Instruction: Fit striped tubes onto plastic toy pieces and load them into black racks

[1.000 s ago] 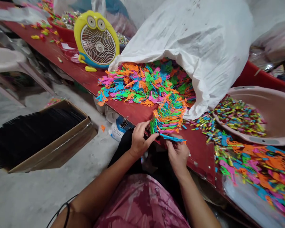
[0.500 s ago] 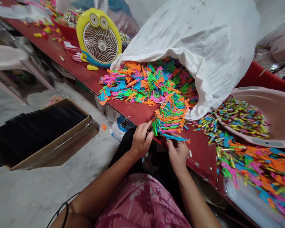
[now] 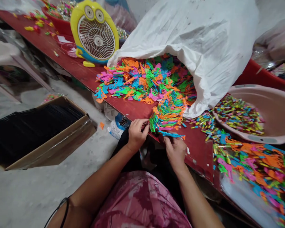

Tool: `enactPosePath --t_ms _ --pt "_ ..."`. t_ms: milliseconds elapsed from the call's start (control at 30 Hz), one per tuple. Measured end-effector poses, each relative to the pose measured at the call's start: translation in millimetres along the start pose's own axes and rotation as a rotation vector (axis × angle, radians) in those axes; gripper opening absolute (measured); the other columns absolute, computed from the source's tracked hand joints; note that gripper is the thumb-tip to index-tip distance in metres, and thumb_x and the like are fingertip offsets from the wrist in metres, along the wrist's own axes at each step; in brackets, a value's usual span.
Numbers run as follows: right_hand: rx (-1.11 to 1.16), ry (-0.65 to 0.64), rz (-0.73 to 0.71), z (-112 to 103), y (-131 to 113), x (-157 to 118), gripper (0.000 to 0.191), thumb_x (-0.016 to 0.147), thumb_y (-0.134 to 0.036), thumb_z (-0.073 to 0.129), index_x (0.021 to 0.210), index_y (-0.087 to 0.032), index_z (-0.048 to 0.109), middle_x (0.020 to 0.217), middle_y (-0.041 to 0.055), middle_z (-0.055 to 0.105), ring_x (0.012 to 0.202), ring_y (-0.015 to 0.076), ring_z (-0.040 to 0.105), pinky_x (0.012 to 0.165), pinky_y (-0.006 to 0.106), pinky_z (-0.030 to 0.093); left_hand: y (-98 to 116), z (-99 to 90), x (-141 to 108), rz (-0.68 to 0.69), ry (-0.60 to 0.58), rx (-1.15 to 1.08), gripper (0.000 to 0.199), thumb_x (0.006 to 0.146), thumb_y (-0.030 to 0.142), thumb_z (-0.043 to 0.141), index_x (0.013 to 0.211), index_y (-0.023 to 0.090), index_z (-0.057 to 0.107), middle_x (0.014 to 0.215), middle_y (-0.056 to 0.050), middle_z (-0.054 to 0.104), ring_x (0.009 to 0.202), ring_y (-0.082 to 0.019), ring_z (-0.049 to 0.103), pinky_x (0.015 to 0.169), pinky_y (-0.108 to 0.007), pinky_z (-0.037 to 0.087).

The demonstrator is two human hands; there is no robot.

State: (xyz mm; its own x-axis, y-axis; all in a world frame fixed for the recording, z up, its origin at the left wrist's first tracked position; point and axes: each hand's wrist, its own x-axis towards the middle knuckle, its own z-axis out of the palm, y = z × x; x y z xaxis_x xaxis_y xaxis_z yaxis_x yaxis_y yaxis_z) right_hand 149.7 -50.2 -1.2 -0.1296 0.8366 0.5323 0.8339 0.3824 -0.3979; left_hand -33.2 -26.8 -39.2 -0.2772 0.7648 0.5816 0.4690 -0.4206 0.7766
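Note:
A row of small plastic pieces [image 3: 170, 110] in orange, green, blue and pink is lined up at the red table's front edge. At its near end lies a long blue plastic piece [image 3: 171, 134], with my right hand [image 3: 177, 152] closed at its lower side, thumb and fingers on it. To the left of the row, my left hand [image 3: 137, 133] has its fingers curled and its thumb close to the index finger, beside the green ends. Whatever is between those fingertips is too small to make out. Behind the row, a loose heap of similar pieces [image 3: 133, 80] spills from a white sack [image 3: 187, 28].
A yellow fan [image 3: 98, 38] stands left of the sack on the red table [image 3: 142, 109]. At right are a pink basin [image 3: 275, 104] with small colourful tubes and more scattered pieces [image 3: 258, 164]. A carton [image 3: 49, 139] of black items and a plastic stool [image 3: 7, 53] stand left.
The view has shifted slightly, moving the scene a little left and up. My left fingers have drawn closer together, and the blue piece lies nearer the row's end.

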Motion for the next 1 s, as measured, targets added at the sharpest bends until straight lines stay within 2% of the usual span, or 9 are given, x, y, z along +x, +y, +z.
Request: enactPosePath --t_ms 100,300,433,533,667,767,833,900,1000 --pt "-0.098 -0.001 -0.063 1 -2 1 0.032 0.096 -0.037 0.049 0.076 -0.019 0.065 0.059 0.0027 0.059 0.054 0.0183 0.053 0.054 0.03 0.035 -1 0.3 0 -0.026 -0.009 -0.018 0.015 0.09 0.023 0.059 0.103 0.018 0.063 0.088 -0.004 0.067 0.083 -0.016 0.062 0.081 -0.031 0.047" --pt "-0.246 -0.021 -0.111 6 -9 3 0.031 0.099 -0.033 0.044 0.077 -0.019 0.06 0.066 0.0059 0.058 0.06 0.0194 0.052 0.057 0.032 0.034 -4 3.6 0 -0.043 -0.048 0.016 0.014 0.089 0.022 0.06 0.102 0.018 0.063 0.087 -0.004 0.066 0.081 -0.017 0.061 0.079 -0.032 0.047" --pt "-0.162 -0.001 -0.034 14 -13 0 0.029 0.099 -0.034 0.044 0.082 -0.019 0.062 0.068 0.0055 0.059 0.06 0.0189 0.052 0.057 0.031 0.035 -7 3.2 1 -0.056 -0.097 0.011 0.018 0.087 0.019 0.059 0.104 0.018 0.063 0.09 -0.004 0.066 0.084 -0.018 0.062 0.081 -0.033 0.048" --pt "-0.049 0.01 0.014 19 -12 -2 0.028 0.099 -0.037 0.047 0.082 -0.02 0.061 0.067 0.0037 0.06 0.058 0.0177 0.053 0.057 0.03 0.037 0 -9.7 3 -0.044 -0.086 -0.028 0.029 0.088 0.014 0.051 0.115 0.019 0.06 0.104 -0.008 0.065 0.095 -0.018 0.062 0.086 -0.034 0.05" --pt "-0.057 0.017 0.013 22 -11 -3 0.029 0.098 -0.038 0.05 0.078 -0.02 0.061 0.065 0.0026 0.058 0.058 0.017 0.053 0.057 0.03 0.036 30 -34.7 12 0.146 0.071 0.046 0.034 0.09 0.018 0.052 0.123 0.025 0.057 0.116 -0.008 0.063 0.111 -0.022 0.057 0.098 -0.041 0.045" --pt "-0.068 0.0 -0.007 23 -14 -1 0.029 0.097 -0.036 0.049 0.079 -0.019 0.063 0.068 0.0042 0.06 0.062 0.0179 0.055 0.058 0.03 0.035 55 -37.6 21 0.369 -0.112 0.112 0.035 0.086 0.035 0.064 0.12 0.032 0.059 0.122 -0.006 0.063 0.115 -0.025 0.056 0.103 -0.046 0.039" --pt "-0.071 0.011 0.003 24 -16 2 0.028 0.096 -0.034 0.048 0.078 -0.019 0.063 0.069 0.0047 0.061 0.062 0.018 0.055 0.056 0.029 0.033 64 -30.3 26 0.435 -0.218 0.159 0.033 0.084 0.043 0.066 0.115 0.033 0.061 0.12 -0.005 0.064 0.115 -0.026 0.056 0.106 -0.048 0.034" --pt "-0.082 0.026 0.009 25 -18 3 0.029 0.095 -0.032 0.048 0.074 -0.019 0.062 0.067 0.0046 0.061 0.059 0.017 0.054 0.055 0.029 0.031 67 -21.0 28 0.434 -0.23 0.21 0.025 0.085 0.042 0.066 0.107 0.031 0.064 0.115 -0.004 0.066 0.11 -0.025 0.057 0.105 -0.049 0.033" --pt "-0.095 0.052 -0.009 29 -20 5 0.029 0.094 -0.027 0.047 0.069 -0.019 0.059 0.065 0.0037 0.059 0.056 0.0152 0.051 0.054 0.029 0.029 64 -13.1 28 0.407 -0.17 0.235 0.015 0.085 0.034 0.067 0.098 0.028 0.066 0.105 -0.003 0.068 0.103 -0.023 0.059 0.1 -0.047 0.036"
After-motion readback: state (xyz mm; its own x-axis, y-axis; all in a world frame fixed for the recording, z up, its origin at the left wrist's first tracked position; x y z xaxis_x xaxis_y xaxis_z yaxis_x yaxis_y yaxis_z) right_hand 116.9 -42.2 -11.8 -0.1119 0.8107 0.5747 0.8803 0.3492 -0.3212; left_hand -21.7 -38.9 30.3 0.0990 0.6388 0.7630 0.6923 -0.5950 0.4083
